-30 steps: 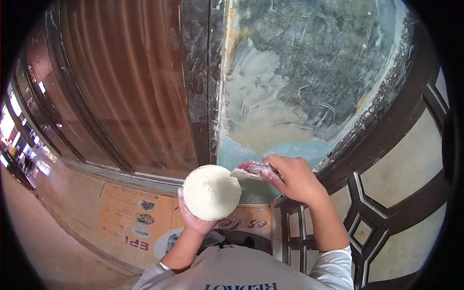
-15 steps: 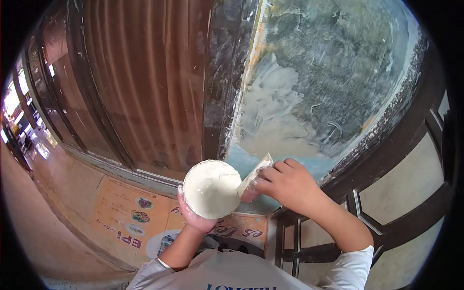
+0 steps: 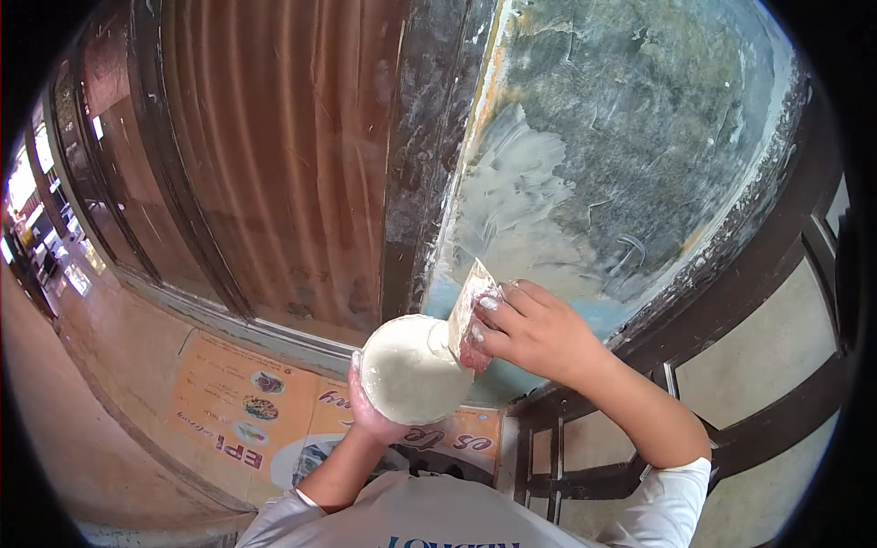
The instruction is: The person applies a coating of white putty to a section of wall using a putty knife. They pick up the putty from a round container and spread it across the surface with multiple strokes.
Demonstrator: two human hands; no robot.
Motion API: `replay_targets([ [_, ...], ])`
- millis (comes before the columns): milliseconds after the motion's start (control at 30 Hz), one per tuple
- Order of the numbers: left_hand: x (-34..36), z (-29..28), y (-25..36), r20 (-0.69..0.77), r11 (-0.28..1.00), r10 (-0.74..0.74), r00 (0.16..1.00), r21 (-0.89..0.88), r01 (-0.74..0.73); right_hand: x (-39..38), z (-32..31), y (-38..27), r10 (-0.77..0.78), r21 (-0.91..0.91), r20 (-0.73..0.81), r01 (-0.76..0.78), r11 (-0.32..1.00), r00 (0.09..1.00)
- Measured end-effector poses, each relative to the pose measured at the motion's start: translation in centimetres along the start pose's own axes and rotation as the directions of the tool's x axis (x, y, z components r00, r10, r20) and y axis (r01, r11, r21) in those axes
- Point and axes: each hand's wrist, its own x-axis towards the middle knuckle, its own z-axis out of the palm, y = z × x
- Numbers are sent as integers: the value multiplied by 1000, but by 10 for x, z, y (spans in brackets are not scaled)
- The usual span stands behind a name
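My left hand [image 3: 370,411] cups a round container [image 3: 411,370] of cream-white paste from below and the left side, pale smears on its fingers. My right hand [image 3: 530,329] grips a flat scraper [image 3: 463,318] crusted with white paste, with some red showing near its lower end. The scraper stands tilted at the container's right rim, its upper edge above the rim. Beyond both hands is a mottled grey-blue wall panel [image 3: 630,110], with a patch of pale smeared paste [image 3: 512,183] on its lower left.
Left of the panel is a dark wooden frame with a brown curtained glass pane [image 3: 265,146]. A dark lattice door [image 3: 749,393] stands at the right. Orange printed sheets [image 3: 219,384] lie on the floor below. A passage with bright openings recedes at the far left.
My right hand has turned the scraper from nearly level to upright and raised it at the rim. The container has shifted slightly right and down since half a second ago.
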Motion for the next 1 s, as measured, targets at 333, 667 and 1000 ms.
replay_targets([
  [333,1,5,-7,53,992,-128,990,2,128,-4,14,-2,43,157,-45,-36,987,998],
  [667,1,8,-5,53,987,-148,988,-55,151,2,-15,1,329,453,285,-429,782,900],
  [1000,-3,-2,-8,59,978,-112,992,-173,120,-10,35,13,480,668,516,-684,294,709],
])
